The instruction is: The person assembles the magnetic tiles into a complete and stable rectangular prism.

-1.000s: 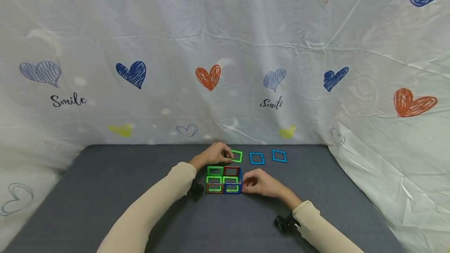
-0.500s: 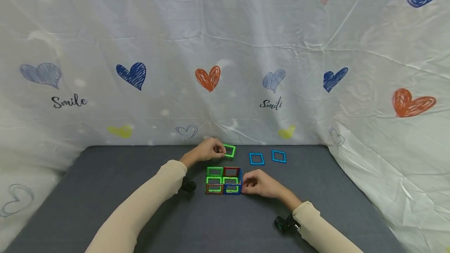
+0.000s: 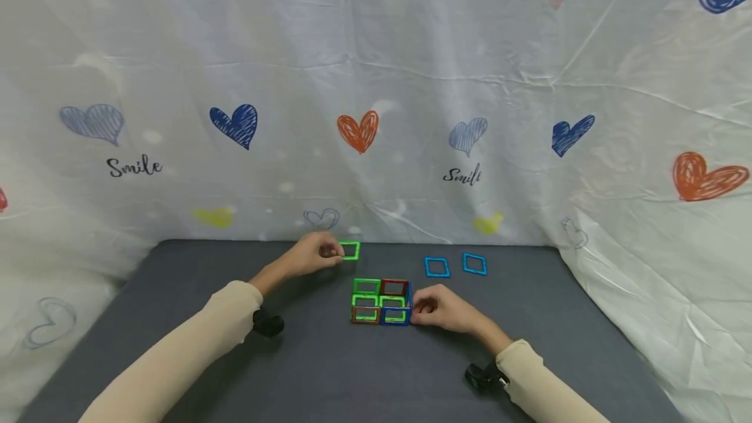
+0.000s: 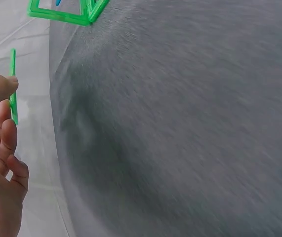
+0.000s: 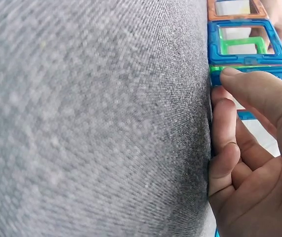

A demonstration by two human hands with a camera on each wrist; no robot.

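My left hand (image 3: 305, 254) pinches a green square magnetic tile (image 3: 358, 251) between thumb and fingers, raised near the table's back edge. In the left wrist view that green tile (image 4: 14, 61) shows edge-on. A low box of magnetic tiles stands mid-table: an orange-brown tile (image 3: 366, 323) and a blue tile (image 3: 396, 324) in front, a green tile (image 3: 367, 280) and a red tile (image 3: 394, 281) behind, green ones inside. My right hand (image 3: 443, 309) grips the blue side tile (image 5: 276, 73) at its right end, thumb on the edge, fingers curled below.
Two loose blue square tiles (image 3: 437, 275) lie at the back right of the dark grey table (image 3: 376, 371). A white curtain (image 3: 411, 96) printed with hearts hangs behind the table. A black wrist camera (image 3: 267, 324) sits on the left wrist.
My left hand has picked up the green tile from behind the box and carried it left. The right hand stays at the box's right side.
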